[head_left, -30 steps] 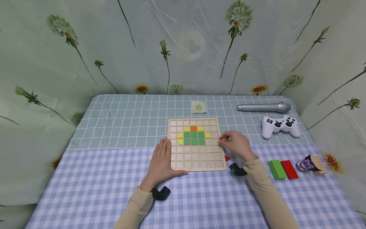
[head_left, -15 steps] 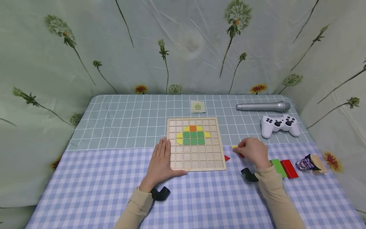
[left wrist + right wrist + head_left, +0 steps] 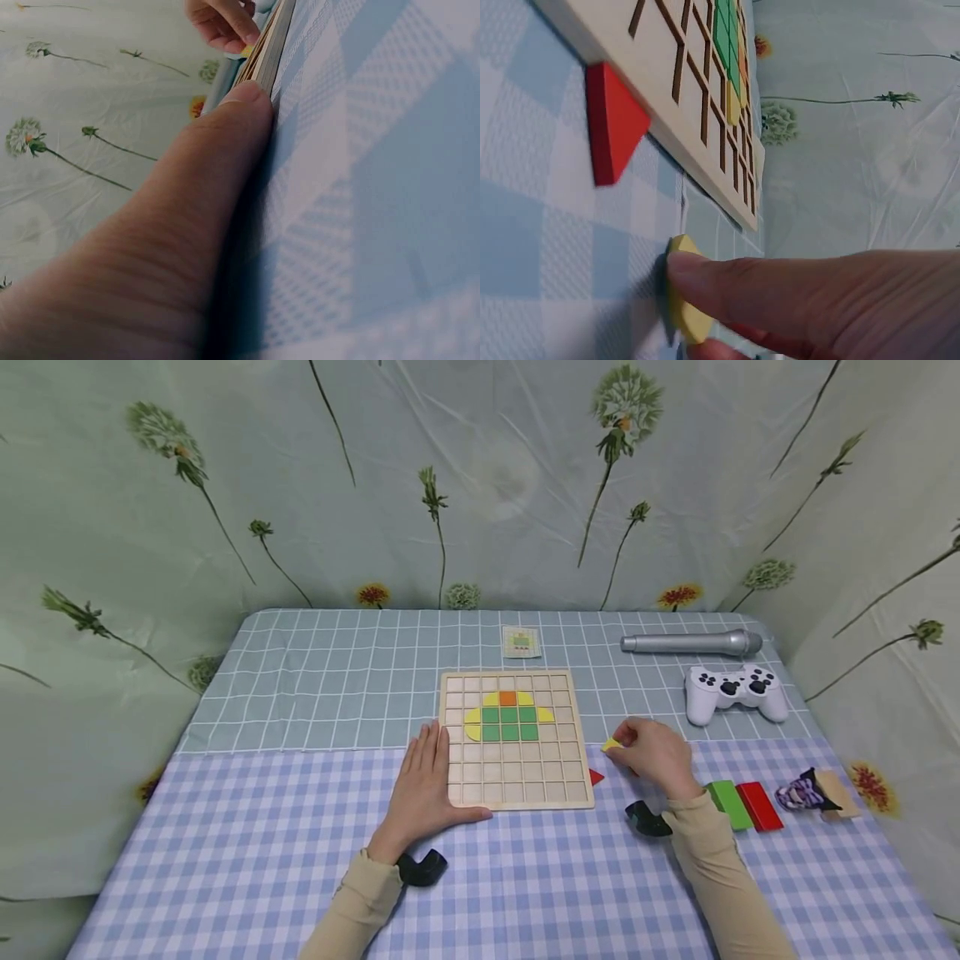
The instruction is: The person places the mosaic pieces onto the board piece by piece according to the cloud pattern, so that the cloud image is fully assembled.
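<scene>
A wooden grid board point(image 3: 517, 772) lies at the middle of the table, with several green tiles point(image 3: 510, 723), an orange tile point(image 3: 507, 698) and several yellow rounded tiles point(image 3: 472, 732) in its cells. My left hand point(image 3: 426, 777) rests along its left side, fingers straight, thumb stretched along the near edge. To the right of the board, my right hand point(image 3: 660, 756) pinches a yellow tile point(image 3: 692, 319) between thumb and finger, just above the cloth. A red triangular tile point(image 3: 615, 124) touches the board's right edge.
A small pattern card point(image 3: 521, 642) lies behind the board. At right are a silver microphone point(image 3: 690, 643), a white game controller point(image 3: 737, 692), a green block point(image 3: 729, 806), a red block point(image 3: 760, 806) and a small purple-and-black figure point(image 3: 804, 792).
My right hand has left the board's right edge and moved right to the loose tiles, where it now holds a yellow tile. The left hand stays in place.
</scene>
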A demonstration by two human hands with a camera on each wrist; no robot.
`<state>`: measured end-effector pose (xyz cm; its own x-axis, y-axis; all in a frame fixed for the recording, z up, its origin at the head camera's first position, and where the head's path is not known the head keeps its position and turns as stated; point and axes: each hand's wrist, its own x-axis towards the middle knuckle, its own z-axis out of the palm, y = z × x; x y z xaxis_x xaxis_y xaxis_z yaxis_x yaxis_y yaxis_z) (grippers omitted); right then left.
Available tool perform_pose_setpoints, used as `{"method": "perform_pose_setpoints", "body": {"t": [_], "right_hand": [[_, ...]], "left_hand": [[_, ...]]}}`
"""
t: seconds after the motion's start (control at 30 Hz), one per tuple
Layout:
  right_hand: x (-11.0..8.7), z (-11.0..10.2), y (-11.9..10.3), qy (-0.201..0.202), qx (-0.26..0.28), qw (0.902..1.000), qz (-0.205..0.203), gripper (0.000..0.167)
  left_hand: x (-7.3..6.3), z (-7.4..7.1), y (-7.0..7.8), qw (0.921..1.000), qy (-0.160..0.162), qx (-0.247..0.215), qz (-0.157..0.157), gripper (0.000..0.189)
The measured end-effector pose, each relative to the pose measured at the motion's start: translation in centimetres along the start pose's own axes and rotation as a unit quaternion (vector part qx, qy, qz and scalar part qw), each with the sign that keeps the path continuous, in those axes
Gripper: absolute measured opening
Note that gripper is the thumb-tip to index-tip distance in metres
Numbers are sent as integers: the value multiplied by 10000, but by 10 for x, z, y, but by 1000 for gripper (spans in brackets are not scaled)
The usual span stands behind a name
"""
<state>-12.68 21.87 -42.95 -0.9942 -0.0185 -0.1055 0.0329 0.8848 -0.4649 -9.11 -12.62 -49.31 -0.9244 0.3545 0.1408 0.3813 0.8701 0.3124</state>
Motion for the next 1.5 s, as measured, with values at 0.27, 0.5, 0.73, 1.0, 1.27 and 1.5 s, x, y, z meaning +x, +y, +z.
{"method": "perform_pose_setpoints", "body": {"t": [0.27, 0.5, 0.73, 1.0, 1.27, 1.5], "right_hand": [[8, 7, 3, -397, 726, 9965, -138, 20], [13, 8, 0, -606, 1260, 9900, -196, 19], [22, 9, -20, -582, 1346, 9884, -401, 19], [28, 12, -39, -481, 975, 9903, -864, 23], [32, 16, -47, -417, 1125, 9859, -1169, 19], [34, 19, -52, -651, 1330, 9846, -926, 20]], "left_hand": [[0, 1, 0, 10000, 15, 40, 4, 133], [-1, 0, 0, 10000, -13, 26, 10, 133], [-1, -1, -1, 10000, 17, -27, -5, 133], [-1, 1, -1, 10000, -35, 25, -19, 134], [-1, 0, 0, 10000, 76, 5, 9, 133], [-1, 1, 0, 9998, 165, 47, 75, 134]]}}
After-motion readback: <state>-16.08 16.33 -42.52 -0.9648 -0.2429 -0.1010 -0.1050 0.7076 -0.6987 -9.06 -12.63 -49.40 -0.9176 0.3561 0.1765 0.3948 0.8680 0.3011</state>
